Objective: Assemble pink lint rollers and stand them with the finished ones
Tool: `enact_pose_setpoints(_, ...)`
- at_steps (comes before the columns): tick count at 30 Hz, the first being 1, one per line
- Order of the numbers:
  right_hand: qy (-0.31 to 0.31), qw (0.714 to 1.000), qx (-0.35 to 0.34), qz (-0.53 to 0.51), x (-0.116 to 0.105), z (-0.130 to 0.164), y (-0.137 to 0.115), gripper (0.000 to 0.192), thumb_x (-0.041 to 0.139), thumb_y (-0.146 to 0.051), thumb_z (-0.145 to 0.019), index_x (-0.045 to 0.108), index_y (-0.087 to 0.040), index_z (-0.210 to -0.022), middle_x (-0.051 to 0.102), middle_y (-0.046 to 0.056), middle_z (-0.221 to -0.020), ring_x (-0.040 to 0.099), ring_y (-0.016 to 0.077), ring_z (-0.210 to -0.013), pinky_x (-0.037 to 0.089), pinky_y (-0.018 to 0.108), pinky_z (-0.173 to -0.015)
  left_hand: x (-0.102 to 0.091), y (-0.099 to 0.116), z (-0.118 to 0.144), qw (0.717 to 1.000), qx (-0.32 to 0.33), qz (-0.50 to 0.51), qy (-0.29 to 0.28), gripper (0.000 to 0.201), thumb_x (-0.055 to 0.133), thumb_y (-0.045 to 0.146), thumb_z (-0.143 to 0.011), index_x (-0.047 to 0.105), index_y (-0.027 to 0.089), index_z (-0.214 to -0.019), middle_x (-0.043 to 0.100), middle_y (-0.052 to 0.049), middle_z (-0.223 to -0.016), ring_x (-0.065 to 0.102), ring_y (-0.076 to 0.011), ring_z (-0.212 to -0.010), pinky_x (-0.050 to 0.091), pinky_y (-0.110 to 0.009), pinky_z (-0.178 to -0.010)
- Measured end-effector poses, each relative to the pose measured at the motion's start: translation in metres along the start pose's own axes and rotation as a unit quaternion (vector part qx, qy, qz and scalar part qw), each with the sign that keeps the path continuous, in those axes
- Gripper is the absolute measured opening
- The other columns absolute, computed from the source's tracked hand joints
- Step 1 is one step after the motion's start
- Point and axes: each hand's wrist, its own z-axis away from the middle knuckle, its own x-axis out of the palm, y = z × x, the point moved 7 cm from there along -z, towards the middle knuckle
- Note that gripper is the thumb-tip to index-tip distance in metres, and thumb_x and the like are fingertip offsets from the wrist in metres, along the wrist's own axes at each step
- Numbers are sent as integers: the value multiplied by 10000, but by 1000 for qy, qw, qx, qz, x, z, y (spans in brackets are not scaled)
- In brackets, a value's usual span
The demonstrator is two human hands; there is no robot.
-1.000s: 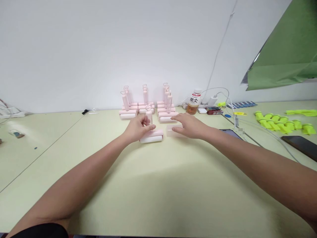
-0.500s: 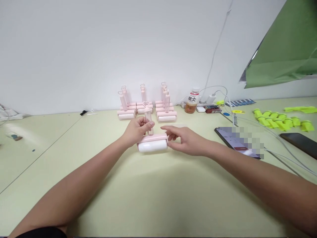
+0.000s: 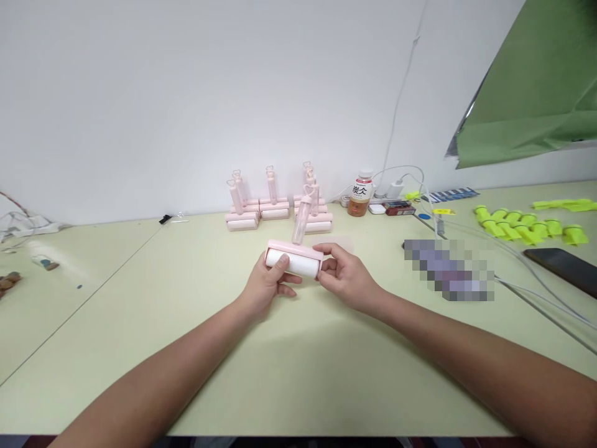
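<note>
Between my two hands is a lint roller (image 3: pixel 298 262) with a white roll, a pink frame and a clear pink handle tilted up to the right, ending in a heart-shaped loop. My left hand (image 3: pixel 267 281) grips the roller's left end, thumb across the white roll and the other fingers beneath. At the right end, my right hand (image 3: pixel 346 277) pinches the pink frame between thumb and fingers. Behind it, several like lint rollers (image 3: pixel 242 221) stand handle-up in groups near the wall; the held handle partly hides the right group.
Behind to the right stands a drink bottle (image 3: pixel 361 194), beside white cables and a charger (image 3: pixel 396 189). A blurred-out phone (image 3: pixel 448 270) and a dark phone (image 3: pixel 562 269) lie on the right, with several yellow-green plastic pieces (image 3: pixel 527 225). Small scraps (image 3: pixel 173 219) lie on the left.
My left hand has moved from the handle down to the roller's left end. My right hand has closed on the right end. The lint roller now tilts, its handle leaning right.
</note>
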Motion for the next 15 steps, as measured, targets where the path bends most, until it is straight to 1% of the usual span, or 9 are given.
enact_pose_setpoints(2,-10,1000,-28,6,3,2,-5,443,607,-220,-787,489,-200,-1213,646,21,-818,651,179,-706,545,307,-633,4,-1,2,1000,11,20,5,603,770,549,-718,558,183,-1148,677,-47,-893,656,-135,-639,547,-227,-479)
enact_pose_setpoints(4,-16,996,-85,31,5,4,-12,447,603,-210,-793,496,-204,-1227,656,72,-996,673,200,-843,575,348,-744,2,-1,1,999,16,23,29,556,781,524,-713,585,161,-1087,666,-26,-802,623,-117,-590,529,-211,-464)
enact_pose_setpoints(6,-29,986,-153,65,8,6,-20,457,607,-206,-804,508,-216,-1250,613,116,-1195,653,226,-1024,570,380,-849,-1,0,0,999,15,11,48,533,768,532,-713,589,152,-1041,656,-22,-788,608,-121,-595,506,-212,-448)
enact_pose_setpoints(8,-44,971,-210,104,10,9,-28,457,632,-228,-814,524,-219,-1258,571,139,-1295,611,251,-1133,557,403,-888,-3,1,0,998,22,-13,55,504,748,527,-722,579,157,-1019,649,-22,-819,622,-143,-660,512,-232,-482)
enact_pose_setpoints(9,-43,963,-235,128,9,11,-32,438,643,-243,-820,537,-214,-1245,578,146,-1288,601,261,-1145,552,412,-888,-5,4,0,997,31,-31,57,472,747,499,-721,572,162,-1001,639,-15,-826,623,-149,-694,520,-243,-517)
enact_pose_setpoints(10,-33,953,-257,155,7,14,-37,393,647,-253,-831,559,-208,-1212,605,146,-1238,605,265,-1122,548,419,-875,-7,7,1,996,44,-56,60,429,753,451,-712,563,168,-973,623,0,-817,614,-147,-713,519,-247,-552)
enact_pose_setpoints(12,11,928,-306,212,1,21,-52,257,626,-246,-859,601,-205,-1112,656,127,-1079,623,260,-1003,537,420,-816,-8,17,4,989,70,-118,59,352,757,336,-684,533,180,-907,581,34,-774,578,-126,-703,492,-235,-591)
enact_pose_setpoints(14,54,901,-350,249,-4,30,-69,169,603,-218,-871,619,-215,-1039,660,101,-957,611,247,-887,515,411,-761,-4,27,9,980,86,-177,31,337,742,273,-669,497,194,-886,549,54,-748,543,-109,-669,452,-220,-581)
enact_pose_setpoints(15,66,892,-363,260,-6,35,-78,167,606,-213,-868,620,-221,-1034,654,96,-947,600,247,-870,504,415,-760,0,31,13,976,87,-198,3,351,735,266,-672,482,204,-907,550,55,-754,542,-112,-665,443,-222,-577)
